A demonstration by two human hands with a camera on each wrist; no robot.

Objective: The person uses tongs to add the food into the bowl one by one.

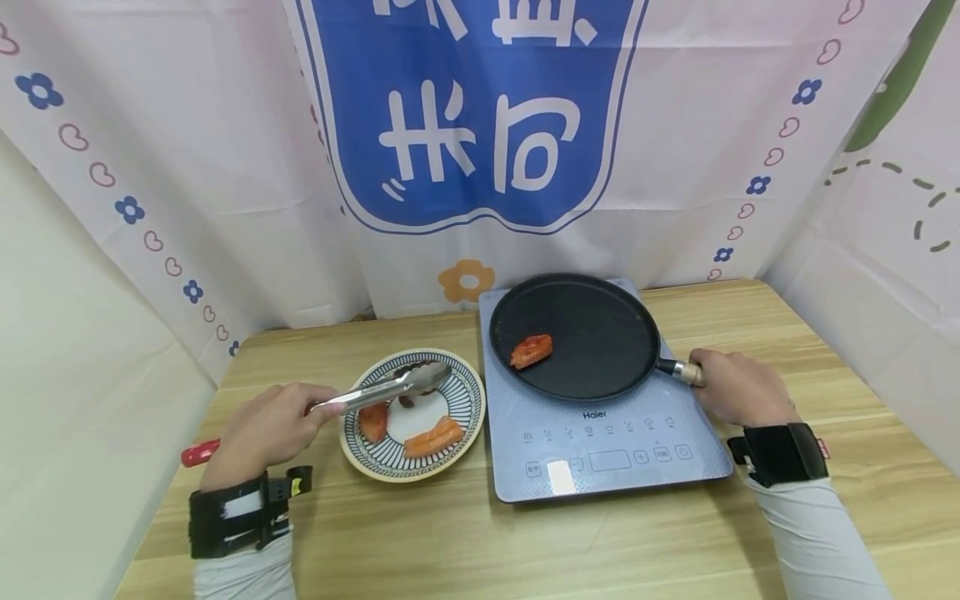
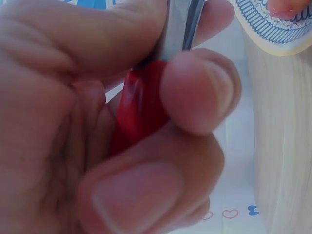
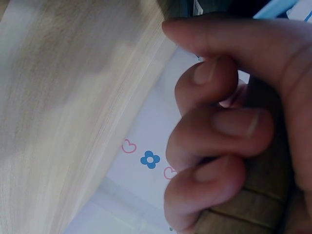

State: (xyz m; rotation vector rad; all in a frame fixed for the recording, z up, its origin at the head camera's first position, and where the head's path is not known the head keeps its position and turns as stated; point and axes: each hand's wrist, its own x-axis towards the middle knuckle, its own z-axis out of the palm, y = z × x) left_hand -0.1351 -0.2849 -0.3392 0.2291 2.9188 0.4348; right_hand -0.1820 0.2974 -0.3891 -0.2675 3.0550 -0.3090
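My left hand (image 1: 273,429) grips metal tongs (image 1: 382,390) by their red handle (image 2: 141,105), fingers curled round it. The tongs' tips lie over a patterned plate (image 1: 474,408), partly covering some small dark bits. On that plate are a reddish-orange piece (image 1: 372,422) and a longer orange piece of what looks like salmon (image 1: 434,437). With curled fingers, my right hand (image 1: 742,387) holds the wooden handle (image 3: 258,195) of a flat black pan (image 1: 592,333). A browned reddish piece of food (image 1: 531,352) lies at the pan's left side.
Under the pan is a light grey-blue induction cooker (image 1: 607,479) with touch controls along its front. Plate and cooker stand side by side on a wood-grain table (image 1: 420,542). A white printed cloth (image 1: 247,167) hangs right behind the table.
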